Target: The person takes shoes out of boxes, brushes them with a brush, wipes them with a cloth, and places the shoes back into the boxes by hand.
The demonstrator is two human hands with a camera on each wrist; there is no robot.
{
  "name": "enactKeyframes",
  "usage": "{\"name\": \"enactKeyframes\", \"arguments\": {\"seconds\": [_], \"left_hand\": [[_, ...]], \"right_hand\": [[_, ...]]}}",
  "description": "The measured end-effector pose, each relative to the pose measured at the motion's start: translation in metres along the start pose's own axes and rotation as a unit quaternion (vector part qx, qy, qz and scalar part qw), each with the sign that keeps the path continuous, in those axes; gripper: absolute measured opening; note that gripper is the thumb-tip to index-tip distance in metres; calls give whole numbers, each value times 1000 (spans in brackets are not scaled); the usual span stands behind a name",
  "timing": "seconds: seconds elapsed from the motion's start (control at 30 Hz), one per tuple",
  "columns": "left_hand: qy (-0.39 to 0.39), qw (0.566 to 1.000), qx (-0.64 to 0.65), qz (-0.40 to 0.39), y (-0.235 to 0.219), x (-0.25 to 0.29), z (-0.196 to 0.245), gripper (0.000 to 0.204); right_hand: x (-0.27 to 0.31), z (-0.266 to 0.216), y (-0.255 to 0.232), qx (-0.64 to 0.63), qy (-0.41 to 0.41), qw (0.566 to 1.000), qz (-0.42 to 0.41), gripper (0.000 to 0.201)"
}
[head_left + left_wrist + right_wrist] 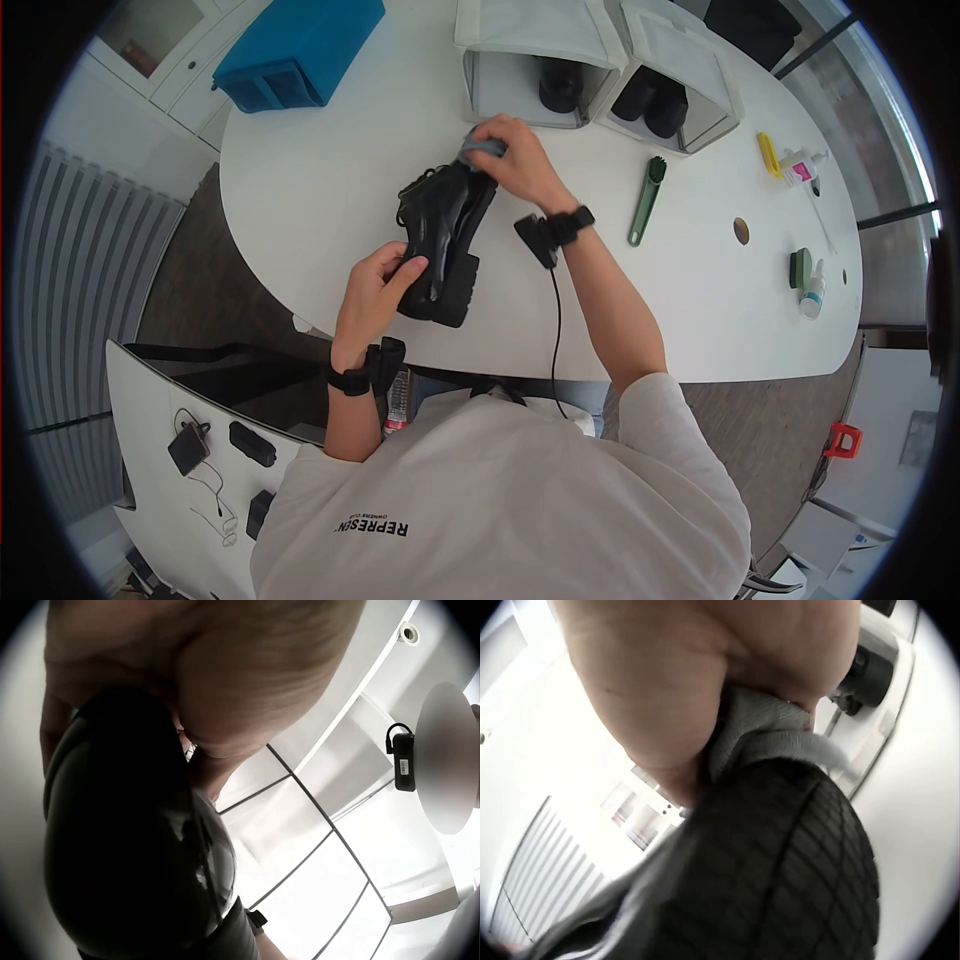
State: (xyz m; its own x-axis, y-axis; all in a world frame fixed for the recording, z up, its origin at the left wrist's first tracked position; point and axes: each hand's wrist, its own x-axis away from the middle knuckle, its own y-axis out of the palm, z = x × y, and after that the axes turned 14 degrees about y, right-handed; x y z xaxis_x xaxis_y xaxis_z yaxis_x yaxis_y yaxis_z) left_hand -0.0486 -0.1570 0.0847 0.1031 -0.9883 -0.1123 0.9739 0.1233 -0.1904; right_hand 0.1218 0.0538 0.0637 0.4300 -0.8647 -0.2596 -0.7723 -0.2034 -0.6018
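Observation:
A glossy black lace-up shoe (437,225) with a thick sole lies tilted on its side above the white table, its sole facing right. My left hand (372,300) grips its near end, thumb on the upper. In the left wrist view, the rounded shiny leather (142,832) fills the space below that hand. My right hand (520,165) holds a folded grey cloth (482,147) against the shoe's far end. The right wrist view shows the cloth (769,727) bunched under the fingers, right at the edge of the dark ridged sole (780,862).
Two white open-fronted boxes (540,25) stand at the back with dark shoes (650,102) inside. A green-handled brush (647,203) lies to the right. Farther right are a white bottle (797,168), a green block brush (800,268) and a clear bottle (813,290). A blue case (300,55) sits back left.

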Motion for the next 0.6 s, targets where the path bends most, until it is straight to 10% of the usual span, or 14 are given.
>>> {"name": "enactKeyframes", "arguments": {"seconds": [0.37,0.6], "left_hand": [[61,992,-2,-110,16,-1,-2,28],[-2,979,-75,-189,7,3,7,26]], "right_hand": [[116,-71,-13,-146,-50,974,-168,23],[109,-44,-10,-84,-95,985,-116,27]]}}
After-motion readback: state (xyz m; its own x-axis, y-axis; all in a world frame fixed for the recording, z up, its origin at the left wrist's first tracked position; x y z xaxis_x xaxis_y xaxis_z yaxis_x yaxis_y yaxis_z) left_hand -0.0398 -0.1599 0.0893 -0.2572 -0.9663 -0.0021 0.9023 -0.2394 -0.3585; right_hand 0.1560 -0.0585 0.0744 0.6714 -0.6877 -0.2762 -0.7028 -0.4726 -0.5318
